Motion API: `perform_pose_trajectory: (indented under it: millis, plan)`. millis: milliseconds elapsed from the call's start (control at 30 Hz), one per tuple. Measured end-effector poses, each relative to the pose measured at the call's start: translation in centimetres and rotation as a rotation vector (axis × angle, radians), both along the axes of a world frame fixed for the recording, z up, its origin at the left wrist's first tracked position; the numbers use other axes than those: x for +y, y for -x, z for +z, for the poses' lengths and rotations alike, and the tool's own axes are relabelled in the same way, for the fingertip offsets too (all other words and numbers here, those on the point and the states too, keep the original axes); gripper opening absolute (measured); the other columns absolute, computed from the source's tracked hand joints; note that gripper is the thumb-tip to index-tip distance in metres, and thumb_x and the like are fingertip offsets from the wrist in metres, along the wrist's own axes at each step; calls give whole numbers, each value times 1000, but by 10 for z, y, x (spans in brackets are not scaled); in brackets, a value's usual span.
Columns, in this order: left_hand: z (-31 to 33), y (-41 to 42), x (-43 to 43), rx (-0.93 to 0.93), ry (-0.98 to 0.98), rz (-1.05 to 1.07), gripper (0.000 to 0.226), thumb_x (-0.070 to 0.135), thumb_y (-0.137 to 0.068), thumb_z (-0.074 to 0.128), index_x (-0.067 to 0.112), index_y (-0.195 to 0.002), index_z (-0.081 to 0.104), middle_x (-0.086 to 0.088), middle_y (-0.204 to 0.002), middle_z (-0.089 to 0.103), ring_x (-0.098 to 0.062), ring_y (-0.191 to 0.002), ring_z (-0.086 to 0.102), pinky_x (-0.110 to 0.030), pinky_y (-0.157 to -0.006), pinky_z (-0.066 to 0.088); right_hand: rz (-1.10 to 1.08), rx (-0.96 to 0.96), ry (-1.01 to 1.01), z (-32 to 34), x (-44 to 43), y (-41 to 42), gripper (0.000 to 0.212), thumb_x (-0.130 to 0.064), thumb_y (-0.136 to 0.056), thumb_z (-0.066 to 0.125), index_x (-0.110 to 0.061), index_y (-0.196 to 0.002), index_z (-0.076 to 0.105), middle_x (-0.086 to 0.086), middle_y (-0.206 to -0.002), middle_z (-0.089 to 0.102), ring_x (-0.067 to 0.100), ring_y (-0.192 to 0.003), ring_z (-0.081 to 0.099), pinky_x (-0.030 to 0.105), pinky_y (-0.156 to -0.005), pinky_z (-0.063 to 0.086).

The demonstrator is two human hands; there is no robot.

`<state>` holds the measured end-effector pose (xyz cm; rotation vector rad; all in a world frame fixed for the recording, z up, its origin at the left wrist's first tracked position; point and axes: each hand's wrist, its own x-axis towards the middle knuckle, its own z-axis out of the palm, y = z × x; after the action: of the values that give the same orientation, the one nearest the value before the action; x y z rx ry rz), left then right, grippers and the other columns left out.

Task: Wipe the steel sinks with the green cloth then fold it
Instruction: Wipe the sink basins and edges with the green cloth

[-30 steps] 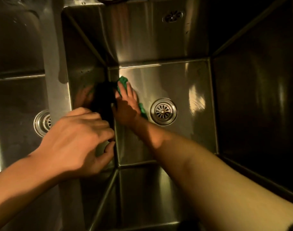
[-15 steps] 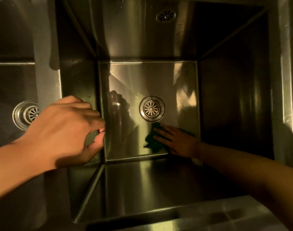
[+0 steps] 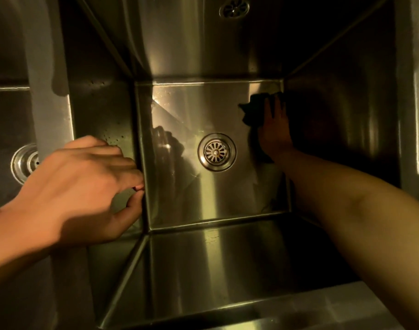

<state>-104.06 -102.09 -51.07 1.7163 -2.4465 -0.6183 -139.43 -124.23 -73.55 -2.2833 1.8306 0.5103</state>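
Steel sink (image 3: 179,110) corner: flat right hand (image 3: 274,131) presses green cloth (image 3: 252,109); left hand (image 3: 84,182) loosely curled, seemingly empty.

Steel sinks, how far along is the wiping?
Done: the floor near the drain shines, though that proves little. In hand: the right hand presses the green cloth into the far right corner of the sink. Left: folding it; the other sink cannot be judged.

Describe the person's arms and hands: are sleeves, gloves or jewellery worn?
The left hand and right hand are bare: no gloves, rings or watch visible. Both forearms are bare too, no sleeve in view. The right hand is in shadow, so small details are unclear.
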Motion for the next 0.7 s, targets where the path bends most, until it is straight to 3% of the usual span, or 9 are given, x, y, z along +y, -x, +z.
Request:
perform_pose_trajectory:
  millis: [133, 300, 400, 533, 633, 700]
  plan:
    - [3, 4, -2, -13, 25, -22, 21, 44, -89, 53, 31, -78, 66, 8, -74, 57, -25, -75, 58, -38, -75, 40, -221, -199, 9, -2, -28, -52, 68, -12, -98, 41, -10, -160, 15, 20, -166, 10, 45, -152, 8, 56, -120, 25]
    - [8, 4, -2, -40, 20, -17, 24, 43, -88, 54, 28, -76, 68, 5, -73, 60, -28, -74, 60, -40, -75, 43, -304, -228, 0, 8, -13, -129, 70, -19, -95, 41, -6, -159, 16, 24, -164, 11, 47, -151, 7, 51, -117, 30]
    - [15, 6, -4, -60, 9, -29, 23, 41, -88, 55, 27, -75, 68, 4, -72, 60, -29, -74, 60, -41, -74, 44, -139, -224, -43, 10, 18, -174, 69, -17, -94, 29, -8, -160, 12, 23, -165, 10, 46, -152, 7, 45, -115, 31]
    - [23, 9, -7, -60, -7, -46, 23, 37, -87, 54, 26, -71, 66, 4, -70, 61, -28, -71, 62, -42, -73, 47, 183, -326, -180, 11, 70, -229, 71, -19, -97, 46, -13, -160, 15, 14, -168, 7, 44, -153, 1, 52, -124, 15]
    - [26, 11, -8, -68, -19, -57, 22, 36, -85, 55, 26, -71, 69, 5, -70, 63, -27, -70, 63, -41, -73, 47, 313, -420, -327, 13, 118, -246, 63, -25, -100, 43, -13, -158, 24, 11, -168, 9, 42, -153, 1, 53, -123, 13]
    - [26, 12, -9, -65, -6, -59, 20, 35, -84, 56, 26, -72, 70, 6, -70, 63, -26, -71, 62, -40, -74, 46, 350, -430, -314, 13, 145, -237, 68, -31, -98, 46, -10, -158, 25, 16, -166, 15, 45, -152, 5, 54, -121, 17]
